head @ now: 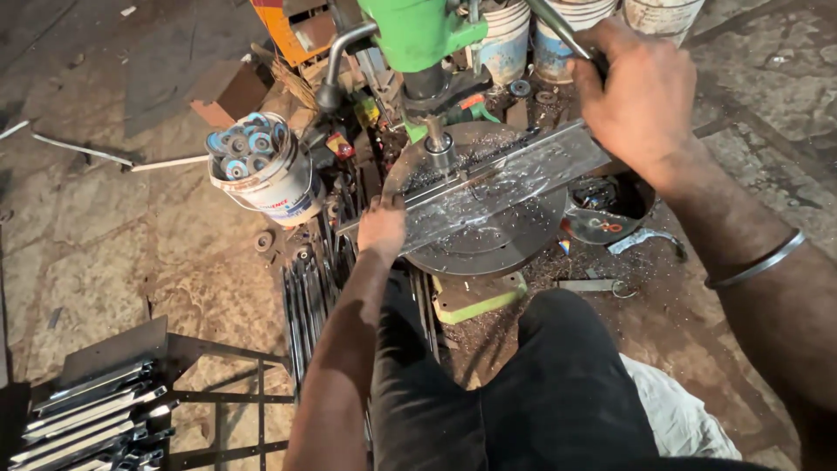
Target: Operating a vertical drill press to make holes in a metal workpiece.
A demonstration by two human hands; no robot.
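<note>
A green drill press stands in front of me, its chuck and bit down on a flat shiny metal plate. The plate lies across the round drill table, amid metal shavings. My left hand presses on the near left end of the plate. My right hand is closed around the press's feed lever at the upper right. A metal bangle circles my right wrist.
A white bucket of blue grinding discs stands to the left. More buckets stand behind the press. Black metal strips lie beside my left arm, stacked metal pieces at the lower left. My dark-trousered knee is below the table.
</note>
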